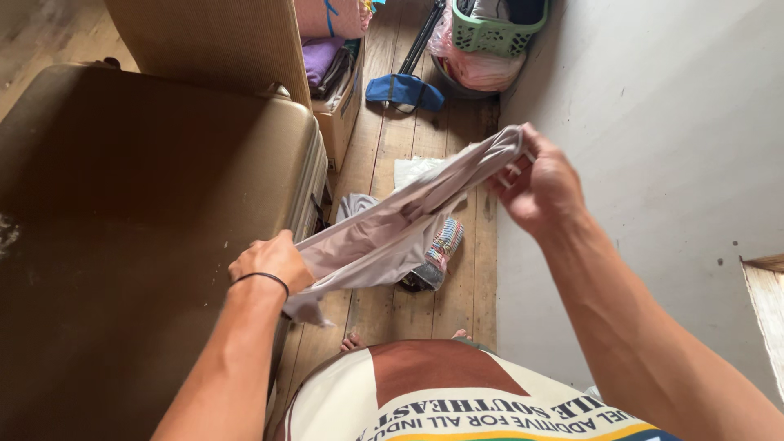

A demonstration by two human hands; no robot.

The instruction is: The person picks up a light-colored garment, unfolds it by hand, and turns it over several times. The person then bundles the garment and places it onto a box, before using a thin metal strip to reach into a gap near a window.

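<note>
Fingers (260, 251) of the left hand (273, 261) curl tight around one end of a pale beige garment (384, 233), while the right hand (539, 189) pinches its other end at two o'clock. Cloth hangs stretched between them (above a plank floor (457, 286)). A tan suitcase (147, 212) fills nine o'clock; a green basket (494, 34) sits at twelve.

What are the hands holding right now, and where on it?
A beige garment, stretched between both: left hand grips its lower end, right hand its upper end.
</note>
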